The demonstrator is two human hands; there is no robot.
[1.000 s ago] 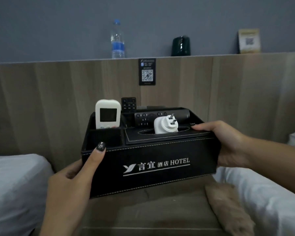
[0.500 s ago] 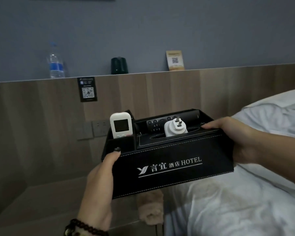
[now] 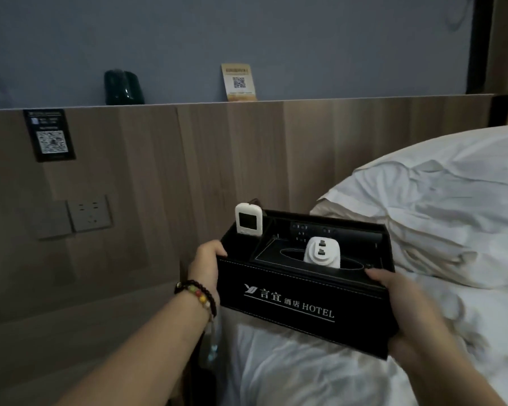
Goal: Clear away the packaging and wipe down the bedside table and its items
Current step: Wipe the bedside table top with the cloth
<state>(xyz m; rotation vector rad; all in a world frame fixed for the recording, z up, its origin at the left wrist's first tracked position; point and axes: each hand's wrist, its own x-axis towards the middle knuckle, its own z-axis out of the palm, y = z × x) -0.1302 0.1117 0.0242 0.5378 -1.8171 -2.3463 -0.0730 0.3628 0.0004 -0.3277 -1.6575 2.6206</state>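
Black organiser box [image 3: 291,291] with white lettering at centre; white remote [image 3: 247,219] and white plug [image 3: 321,253]; white bedding [image 3: 440,218] right; grey-blue wall [image 3: 247,33] above a brown wood-grain panel [image 3: 165,177].

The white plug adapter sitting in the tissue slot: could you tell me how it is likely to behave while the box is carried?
The white plug adapter stands loose in the oval slot of the black organiser box, prongs up, so it probably tips or slides if the box tilts. It looks like hard, rigid plastic, likely light. Both hands, left hand and right hand, hold the box ends; neither steadies it.
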